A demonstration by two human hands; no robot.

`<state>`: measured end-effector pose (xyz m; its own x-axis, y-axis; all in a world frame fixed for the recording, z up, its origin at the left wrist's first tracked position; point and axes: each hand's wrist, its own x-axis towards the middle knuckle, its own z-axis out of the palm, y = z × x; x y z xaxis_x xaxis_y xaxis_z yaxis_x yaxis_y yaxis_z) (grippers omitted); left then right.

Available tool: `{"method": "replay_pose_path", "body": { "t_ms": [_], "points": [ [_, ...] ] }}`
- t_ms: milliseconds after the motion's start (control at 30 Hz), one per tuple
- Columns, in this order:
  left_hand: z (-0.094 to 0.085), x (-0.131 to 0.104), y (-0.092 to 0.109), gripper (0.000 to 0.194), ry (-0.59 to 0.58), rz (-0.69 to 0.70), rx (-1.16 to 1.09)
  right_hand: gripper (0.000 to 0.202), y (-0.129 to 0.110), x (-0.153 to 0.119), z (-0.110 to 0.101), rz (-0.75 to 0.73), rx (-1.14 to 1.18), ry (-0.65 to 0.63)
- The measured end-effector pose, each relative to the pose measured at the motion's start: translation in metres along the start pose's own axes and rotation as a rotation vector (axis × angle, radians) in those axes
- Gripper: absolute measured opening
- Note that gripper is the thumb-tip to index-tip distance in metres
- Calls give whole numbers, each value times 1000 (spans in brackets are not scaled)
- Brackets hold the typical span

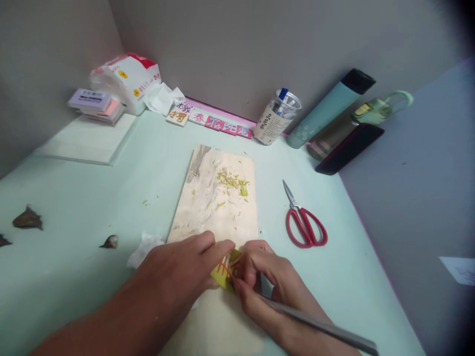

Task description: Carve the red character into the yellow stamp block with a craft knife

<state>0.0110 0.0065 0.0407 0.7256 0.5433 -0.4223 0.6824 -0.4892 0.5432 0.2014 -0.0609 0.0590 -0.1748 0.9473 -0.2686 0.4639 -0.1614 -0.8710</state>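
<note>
A small yellow-green piece with red and pale strokes lies on the pale wooden board, low in the view. My left hand holds its left side, fingers closed against it. My right hand is closed round a thin grey metal tool, whose tip, mostly hidden by the fingers, meets the piece. Yellow-green shavings are scattered on the upper board.
Red-handled scissors lie right of the board. Behind stand a plastic cup, two bottles, a dark slab, lettered tiles and a tissue pack. Crumpled tissue and brown husks are at left.
</note>
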Motion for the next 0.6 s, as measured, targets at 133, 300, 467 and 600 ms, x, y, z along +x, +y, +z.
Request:
{"method": "replay_pose_path", "body": {
  "t_ms": [133,300,467,600],
  "points": [
    [-5,1,3,36,-7,-18,22,23,-1,-1,0,4,-4,-1],
    [-4,3,2,39,-11,-26,2,24,1,-1,-5,-19,78,-33],
    [1,0,-4,50,97,-14,-23,33,15,3,-16,31,449,13],
    [19,-20,-21,66,296,93,-238,34,27,12,-22,24,635,94]
  ]
}}
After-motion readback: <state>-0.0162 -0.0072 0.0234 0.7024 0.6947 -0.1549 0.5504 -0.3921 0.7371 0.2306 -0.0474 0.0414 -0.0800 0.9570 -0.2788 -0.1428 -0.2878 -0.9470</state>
